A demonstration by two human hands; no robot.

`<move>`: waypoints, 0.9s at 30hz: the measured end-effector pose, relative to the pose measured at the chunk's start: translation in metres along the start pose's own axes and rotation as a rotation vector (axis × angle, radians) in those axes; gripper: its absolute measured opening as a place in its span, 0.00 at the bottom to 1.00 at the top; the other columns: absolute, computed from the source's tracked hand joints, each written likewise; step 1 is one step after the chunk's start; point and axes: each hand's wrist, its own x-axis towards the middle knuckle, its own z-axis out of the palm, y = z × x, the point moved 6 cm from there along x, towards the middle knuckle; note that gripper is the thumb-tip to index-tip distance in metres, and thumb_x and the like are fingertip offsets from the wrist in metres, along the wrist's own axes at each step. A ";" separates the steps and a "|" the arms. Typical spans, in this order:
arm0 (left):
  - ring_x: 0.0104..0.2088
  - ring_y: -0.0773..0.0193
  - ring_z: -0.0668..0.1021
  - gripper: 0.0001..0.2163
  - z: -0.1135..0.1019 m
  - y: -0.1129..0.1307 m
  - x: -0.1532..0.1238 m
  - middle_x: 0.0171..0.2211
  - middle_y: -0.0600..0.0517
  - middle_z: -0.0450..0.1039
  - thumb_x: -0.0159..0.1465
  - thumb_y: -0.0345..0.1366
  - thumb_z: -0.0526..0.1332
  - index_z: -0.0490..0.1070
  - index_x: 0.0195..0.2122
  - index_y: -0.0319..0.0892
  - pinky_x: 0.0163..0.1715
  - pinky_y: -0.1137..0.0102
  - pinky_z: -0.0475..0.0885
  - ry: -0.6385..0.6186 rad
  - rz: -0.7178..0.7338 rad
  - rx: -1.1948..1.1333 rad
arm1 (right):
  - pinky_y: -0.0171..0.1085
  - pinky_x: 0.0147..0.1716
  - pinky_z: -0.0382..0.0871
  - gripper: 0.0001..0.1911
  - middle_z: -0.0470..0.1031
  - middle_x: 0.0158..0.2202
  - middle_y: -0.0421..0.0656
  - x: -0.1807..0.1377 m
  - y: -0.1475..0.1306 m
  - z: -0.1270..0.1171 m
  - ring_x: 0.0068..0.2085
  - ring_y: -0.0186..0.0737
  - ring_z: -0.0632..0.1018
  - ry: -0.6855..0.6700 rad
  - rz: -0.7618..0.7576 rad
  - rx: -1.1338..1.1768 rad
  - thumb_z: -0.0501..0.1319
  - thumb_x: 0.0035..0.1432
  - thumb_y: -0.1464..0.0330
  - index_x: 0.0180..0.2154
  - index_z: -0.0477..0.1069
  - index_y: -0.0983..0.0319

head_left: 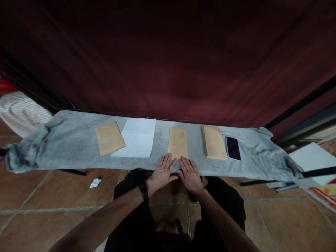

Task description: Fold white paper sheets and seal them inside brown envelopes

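Note:
A brown paper envelope [178, 141] with a small reddish printed mark near its far right corner lies flat in the middle of the cloth-covered surface. Both hands rest on its near end. My left hand [162, 173] lies flat with fingers stretched out, a dark band round its wrist. My right hand [190, 175] mirrors it, fingers extended over the envelope's near right corner. The fingertips cover that near edge. To the right is a stack of brown envelopes [215, 142]. On the left, another brown envelope or small pile [109, 138] overlaps creased white paper [139, 137].
A smartphone [233, 148] lies right of the stack. Grey cloth [68, 143] covers the narrow surface, which a dark red curtain [168, 70] borders behind. Crumpled white tissue [95, 182] lies on the tiled floor. Striped fabric [21, 110] is at far left.

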 end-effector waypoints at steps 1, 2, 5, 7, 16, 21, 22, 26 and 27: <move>0.71 0.39 0.52 0.42 0.000 0.001 0.000 0.71 0.28 0.46 0.64 0.56 0.61 0.50 0.71 0.36 0.67 0.47 0.54 -0.004 -0.003 0.006 | 0.50 0.68 0.52 0.27 0.62 0.68 0.50 0.000 0.002 0.000 0.68 0.45 0.64 0.006 0.014 -0.006 0.50 0.72 0.65 0.68 0.57 0.65; 0.71 0.39 0.52 0.42 0.001 0.001 0.000 0.71 0.28 0.46 0.65 0.56 0.61 0.50 0.71 0.35 0.67 0.47 0.53 -0.005 -0.007 0.012 | 0.50 0.68 0.53 0.26 0.63 0.68 0.50 -0.001 0.004 -0.001 0.68 0.45 0.64 0.011 0.027 -0.010 0.49 0.72 0.65 0.68 0.58 0.65; 0.71 0.39 0.51 0.42 0.002 0.002 -0.001 0.71 0.27 0.46 0.65 0.57 0.60 0.51 0.70 0.32 0.67 0.47 0.53 0.002 -0.015 0.030 | 0.50 0.68 0.54 0.26 0.64 0.67 0.51 -0.003 0.010 -0.002 0.66 0.46 0.66 0.022 0.051 -0.022 0.48 0.73 0.64 0.67 0.59 0.65; 0.71 0.39 0.51 0.42 0.003 0.003 -0.001 0.70 0.27 0.46 0.65 0.57 0.59 0.51 0.70 0.30 0.68 0.48 0.52 0.000 -0.018 0.044 | 0.50 0.67 0.54 0.26 0.64 0.67 0.51 -0.004 0.012 -0.004 0.66 0.46 0.67 0.031 0.060 -0.030 0.48 0.73 0.64 0.67 0.59 0.65; 0.71 0.41 0.52 0.41 0.003 0.004 0.000 0.70 0.27 0.47 0.65 0.54 0.60 0.51 0.69 0.26 0.68 0.50 0.52 -0.041 -0.031 0.056 | 0.52 0.66 0.55 0.27 0.63 0.67 0.53 -0.011 0.018 -0.008 0.66 0.49 0.66 0.055 0.104 -0.056 0.48 0.73 0.63 0.67 0.58 0.67; 0.71 0.42 0.54 0.38 0.001 0.004 -0.001 0.70 0.27 0.49 0.67 0.52 0.59 0.53 0.68 0.26 0.68 0.50 0.54 -0.017 -0.025 0.026 | 0.53 0.67 0.55 0.26 0.64 0.66 0.55 -0.009 0.015 -0.010 0.67 0.50 0.65 0.074 0.136 -0.065 0.49 0.73 0.63 0.66 0.60 0.69; 0.71 0.42 0.54 0.38 0.001 0.003 -0.001 0.69 0.27 0.50 0.67 0.51 0.59 0.53 0.68 0.25 0.68 0.51 0.54 -0.008 -0.027 0.022 | 0.53 0.67 0.55 0.26 0.64 0.66 0.55 -0.008 0.013 -0.010 0.68 0.51 0.64 0.076 0.137 -0.067 0.50 0.72 0.63 0.66 0.60 0.69; 0.70 0.42 0.56 0.35 0.001 0.001 -0.001 0.69 0.28 0.53 0.69 0.50 0.56 0.54 0.68 0.28 0.67 0.48 0.56 0.044 -0.037 -0.021 | 0.52 0.68 0.54 0.27 0.63 0.68 0.52 -0.002 -0.002 -0.007 0.69 0.47 0.62 0.047 0.051 -0.038 0.50 0.72 0.64 0.68 0.57 0.66; 0.70 0.42 0.57 0.34 0.001 0.001 0.000 0.68 0.28 0.54 0.69 0.50 0.55 0.55 0.68 0.28 0.67 0.47 0.57 0.053 -0.034 -0.034 | 0.51 0.68 0.54 0.27 0.63 0.67 0.51 -0.001 -0.006 -0.006 0.68 0.46 0.63 0.039 0.036 -0.030 0.50 0.72 0.64 0.68 0.57 0.65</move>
